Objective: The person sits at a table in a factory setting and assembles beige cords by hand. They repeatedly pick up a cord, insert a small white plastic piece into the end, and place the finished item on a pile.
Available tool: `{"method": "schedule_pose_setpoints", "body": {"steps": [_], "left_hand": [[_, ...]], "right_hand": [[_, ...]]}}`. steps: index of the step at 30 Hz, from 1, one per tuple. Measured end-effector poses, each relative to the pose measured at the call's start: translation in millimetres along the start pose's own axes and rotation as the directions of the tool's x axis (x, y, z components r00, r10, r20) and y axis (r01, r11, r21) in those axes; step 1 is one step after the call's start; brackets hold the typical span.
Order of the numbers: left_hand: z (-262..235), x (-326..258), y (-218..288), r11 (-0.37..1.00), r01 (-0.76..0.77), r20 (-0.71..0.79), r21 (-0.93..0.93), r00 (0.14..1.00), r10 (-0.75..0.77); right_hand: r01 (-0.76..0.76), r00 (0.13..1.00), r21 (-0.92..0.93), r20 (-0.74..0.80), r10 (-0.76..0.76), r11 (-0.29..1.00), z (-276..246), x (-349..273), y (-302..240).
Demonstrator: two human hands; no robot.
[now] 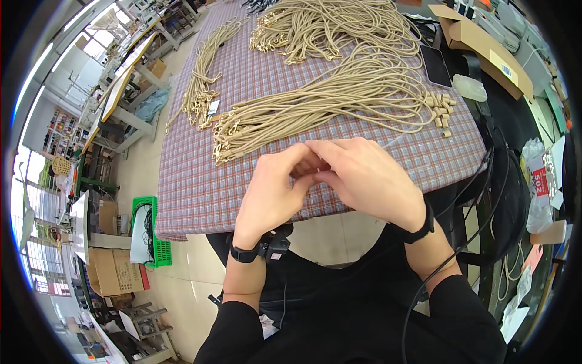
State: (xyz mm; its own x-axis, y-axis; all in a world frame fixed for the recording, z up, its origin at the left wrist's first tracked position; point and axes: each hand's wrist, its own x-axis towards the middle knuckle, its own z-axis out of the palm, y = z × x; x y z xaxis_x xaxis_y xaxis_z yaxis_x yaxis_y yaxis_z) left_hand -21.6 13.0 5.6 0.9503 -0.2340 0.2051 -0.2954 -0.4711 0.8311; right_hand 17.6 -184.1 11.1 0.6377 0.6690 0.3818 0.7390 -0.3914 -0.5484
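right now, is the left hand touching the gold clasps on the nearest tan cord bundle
Apart: the head view shows checked cloth between the left hand and the gold clasps.

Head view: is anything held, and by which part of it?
Cannot be told: the bare left hand and bare right hand meet at the fingers, which hide anything between them.

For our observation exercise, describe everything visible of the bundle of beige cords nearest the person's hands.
The bundle of beige cords lies slack across the checked tablecloth, its round, smooth-looking strands roughly side by side. Gold-coloured, metal-looking clasps crowd its left end; rightward it spreads into loops near small beige cylinders. Its far side seems to meet a larger heap of cords. Neither left hand nor right hand appears to touch it.
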Motion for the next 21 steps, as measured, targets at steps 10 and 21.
{"method": "schedule_pose_setpoints", "body": {"steps": [10,21], "left_hand": [[-19,30,44,0.969,-0.046,-0.206,-0.241,0.979,-0.005],[-83,259,-54,0.732,0.103,0.061,0.673,0.979,-0.194]], "right_hand": [[0.151,0.953,0.315,-0.299,-0.053,0.937,-42,-6,11],[0.124,0.685,0.658,-0.598,0.415,0.743,-117,-50,68]]}}
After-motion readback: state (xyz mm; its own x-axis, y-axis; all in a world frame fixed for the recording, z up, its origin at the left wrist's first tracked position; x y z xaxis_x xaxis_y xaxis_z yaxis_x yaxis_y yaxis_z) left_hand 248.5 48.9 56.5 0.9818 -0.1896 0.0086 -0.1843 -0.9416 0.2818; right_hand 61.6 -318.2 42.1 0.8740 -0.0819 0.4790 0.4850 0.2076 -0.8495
